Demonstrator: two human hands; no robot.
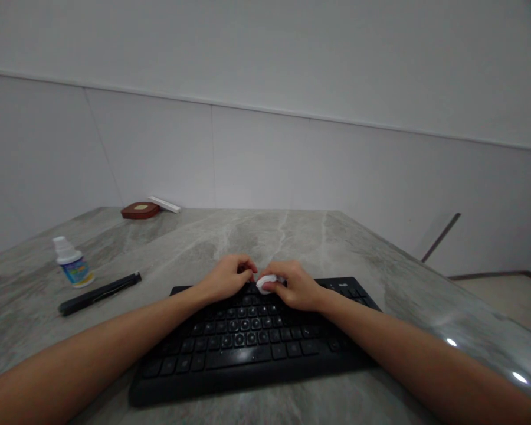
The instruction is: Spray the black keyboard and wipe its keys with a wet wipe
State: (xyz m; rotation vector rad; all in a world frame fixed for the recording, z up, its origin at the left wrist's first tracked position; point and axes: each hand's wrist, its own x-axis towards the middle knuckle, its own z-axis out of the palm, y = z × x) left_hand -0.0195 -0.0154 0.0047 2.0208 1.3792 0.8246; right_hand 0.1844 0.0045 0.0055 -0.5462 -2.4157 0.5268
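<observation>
A black keyboard (pixel 243 355) lies in front of me on the table, its keys dotted with small shiny spots. Pinched in my right hand (pixel 294 287) is a small white wad (pixel 266 283), perhaps a folded tissue or cloth, held over the upper rows of keys. My left hand (pixel 230 276) is beside it at the keyboard's far edge, its fingers curled and the thumb close to the fingertips. Whatever lies between those fingertips, if anything, is too small to make out. Both forearms cover parts of the keyboard's left and right ends.
On the left stand a white-capped bottle with a blue label (pixel 76 268) and, by it, a long black stick-like object (pixel 100 293). A reddish-brown case (pixel 140 211) and a white bar (pixel 164 204) rest near the wall. The grey marbled table (pixel 292 236) ends at the right.
</observation>
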